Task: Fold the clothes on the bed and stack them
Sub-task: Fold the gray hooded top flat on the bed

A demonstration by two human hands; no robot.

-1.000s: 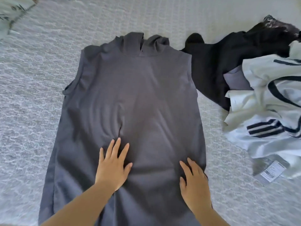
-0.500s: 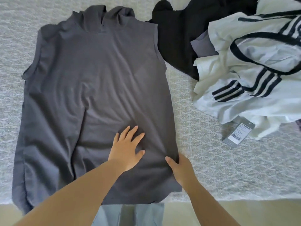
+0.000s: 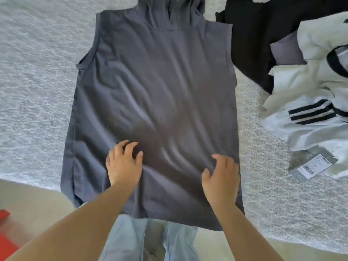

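Note:
A dark grey sleeveless top (image 3: 160, 87) lies spread flat on the bed, collar at the far end, its hem hanging over the near bed edge. My left hand (image 3: 123, 162) rests on the lower left of the top, fingers loosely bent on the fabric. My right hand (image 3: 221, 178) lies on the lower right part near the side seam, fingers relaxed. Neither hand grips the cloth. To the right lie a black garment (image 3: 263, 34) and a white garment with black stripes (image 3: 316, 102).
The bed has a pale grey patterned cover (image 3: 37, 91). A paper tag (image 3: 312, 164) lies by the white garment. Beige floor (image 3: 33, 200) and a red object (image 3: 5, 242) show at lower left. My light blue trousers (image 3: 150, 240) stand against the bed edge.
My left hand slid left across the lower part of the top and my right hand came back onto it from the right seam. The view shifted, so the top sits more centrally.

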